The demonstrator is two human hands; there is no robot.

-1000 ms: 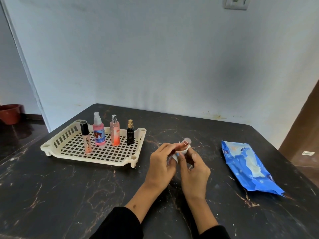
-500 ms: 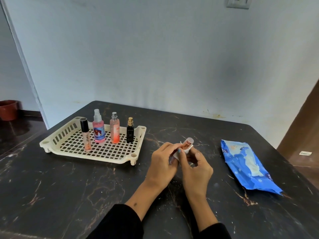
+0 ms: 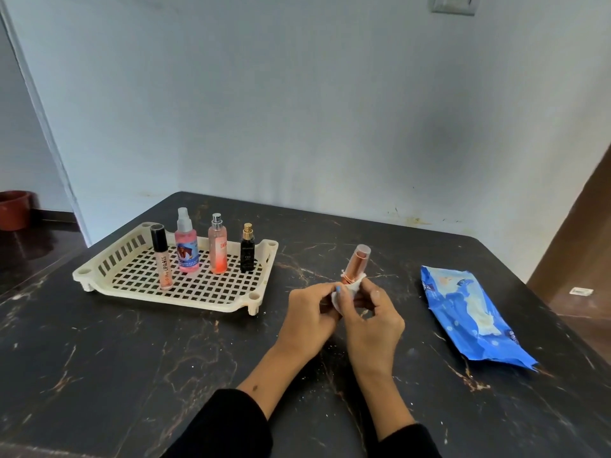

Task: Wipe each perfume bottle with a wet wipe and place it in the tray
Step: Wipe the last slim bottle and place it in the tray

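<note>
A small copper-pink bottle (image 3: pixel 356 263) with a clear cap sticks up, tilted right, from between my hands at the table's middle. A white wet wipe (image 3: pixel 351 287) is wrapped round its lower part. My left hand (image 3: pixel 309 314) and my right hand (image 3: pixel 372 322) are closed together on the wipe and the bottle's base. The cream lattice tray (image 3: pixel 185 294) lies to the left. Upright in it stand a lip gloss tube (image 3: pixel 162 257), a pink spray bottle (image 3: pixel 186 247), an orange-pink bottle (image 3: pixel 218 247) and a small black bottle (image 3: pixel 247 252).
A blue wet-wipe pack (image 3: pixel 472 317) lies flat on the right of the dark marble table (image 3: pixel 132 375). A pale wall rises behind the table's far edge. A red-brown pot (image 3: pixel 13 209) sits on the floor at far left.
More of the small bottle now shows above my fingers, and the wipe has slid down to its base. Both hands stay in the same spot.
</note>
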